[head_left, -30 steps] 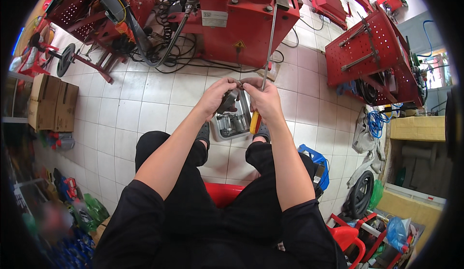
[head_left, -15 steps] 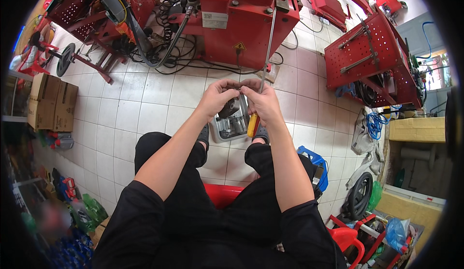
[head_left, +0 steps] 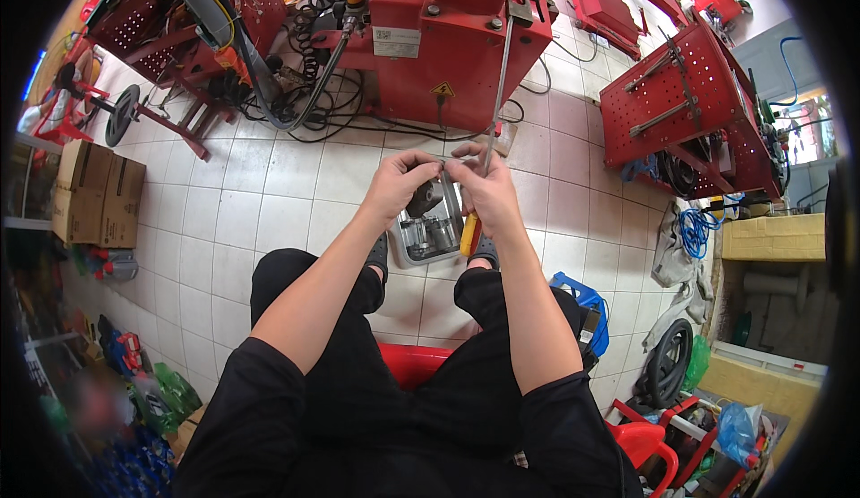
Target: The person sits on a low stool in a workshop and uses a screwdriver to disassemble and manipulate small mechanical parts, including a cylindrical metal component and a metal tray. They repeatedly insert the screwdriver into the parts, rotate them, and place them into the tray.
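Gripping a dark metal part, the left hand met the right hand, which clamped a yellow-handled screwdriver; both hung above a steel tray on the tiled floor.

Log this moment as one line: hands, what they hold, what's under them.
left hand: grips small dark metal part | right hand: holds screwdriver, yellow handle down | below: metal tray on tiled floor

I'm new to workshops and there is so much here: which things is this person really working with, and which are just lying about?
In use:
left hand on a small dark part
right hand with a yellow-handled screwdriver
metal tray below

Lying about:
red machine
cardboard boxes
blue hose
tyre
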A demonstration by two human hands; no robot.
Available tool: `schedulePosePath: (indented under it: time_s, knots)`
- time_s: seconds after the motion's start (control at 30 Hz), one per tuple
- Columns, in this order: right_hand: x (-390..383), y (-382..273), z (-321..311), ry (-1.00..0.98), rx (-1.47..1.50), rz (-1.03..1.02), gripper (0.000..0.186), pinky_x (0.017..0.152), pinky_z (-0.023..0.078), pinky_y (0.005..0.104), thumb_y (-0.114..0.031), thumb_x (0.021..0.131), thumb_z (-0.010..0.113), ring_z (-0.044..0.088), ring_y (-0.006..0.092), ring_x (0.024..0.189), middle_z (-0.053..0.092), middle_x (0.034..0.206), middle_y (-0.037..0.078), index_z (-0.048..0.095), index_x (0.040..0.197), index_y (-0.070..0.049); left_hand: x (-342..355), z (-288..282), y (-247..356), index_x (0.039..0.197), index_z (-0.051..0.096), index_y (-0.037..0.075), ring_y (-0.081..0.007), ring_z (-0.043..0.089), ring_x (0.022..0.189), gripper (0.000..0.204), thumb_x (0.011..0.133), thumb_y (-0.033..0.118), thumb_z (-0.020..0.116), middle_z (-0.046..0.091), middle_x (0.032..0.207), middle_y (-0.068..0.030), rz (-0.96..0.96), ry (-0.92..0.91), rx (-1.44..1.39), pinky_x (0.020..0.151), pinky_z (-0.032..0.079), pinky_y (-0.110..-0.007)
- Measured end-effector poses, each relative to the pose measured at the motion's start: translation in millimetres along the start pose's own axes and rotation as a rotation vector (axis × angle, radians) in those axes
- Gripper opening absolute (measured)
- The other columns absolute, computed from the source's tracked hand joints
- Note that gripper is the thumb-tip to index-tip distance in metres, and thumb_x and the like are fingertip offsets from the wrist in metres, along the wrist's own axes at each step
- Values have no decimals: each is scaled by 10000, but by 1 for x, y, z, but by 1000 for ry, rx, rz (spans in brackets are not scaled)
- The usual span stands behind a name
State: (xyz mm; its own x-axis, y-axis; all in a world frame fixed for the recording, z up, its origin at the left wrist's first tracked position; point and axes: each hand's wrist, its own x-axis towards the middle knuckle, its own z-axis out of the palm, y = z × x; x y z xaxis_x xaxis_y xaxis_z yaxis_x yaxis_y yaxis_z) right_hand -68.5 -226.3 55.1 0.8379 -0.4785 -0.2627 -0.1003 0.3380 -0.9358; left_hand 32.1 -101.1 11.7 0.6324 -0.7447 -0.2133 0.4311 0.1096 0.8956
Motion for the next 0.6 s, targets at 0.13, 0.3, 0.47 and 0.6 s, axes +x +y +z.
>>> schedulePosePath:
  time_s: [0.13,0.3,0.47,0.6]
  knots:
    - [-3,1,-1,116,-62,-226,207,441,354,198,-219,927,538,430,43,482,507,627,0,554,940,-13,0,-2,4,891,664,5,-79,583,727,129,833,119,648,648,811,-30,8,18,-23,677,459,-214]
    - [-1,0,-11,127,-47,-351,227,502,356,198,-212,979,424,441,37,531,481,601,-12,555,939,-31,4,-6,5,883,666,17,-75,584,715,148,848,159,639,644,799,-31,-27,12,-90,673,467,-215]
    - [-5,-11,-17,178,-651,-159,340,715,411,437,-368,942,445,578,302,786,608,788,121,604,1033,-82,6,-10,10,928,629,29,-92,581,697,150,867,163,599,606,772,-33,-9,69,-180,626,491,-233]
    - [-8,-17,-24,303,-1137,-308,331,761,364,431,-383,873,535,571,295,787,610,764,118,673,859,-82,7,-16,16,918,622,42,-84,570,677,151,853,178,608,592,773,-24,8,145,-189,554,500,-243]
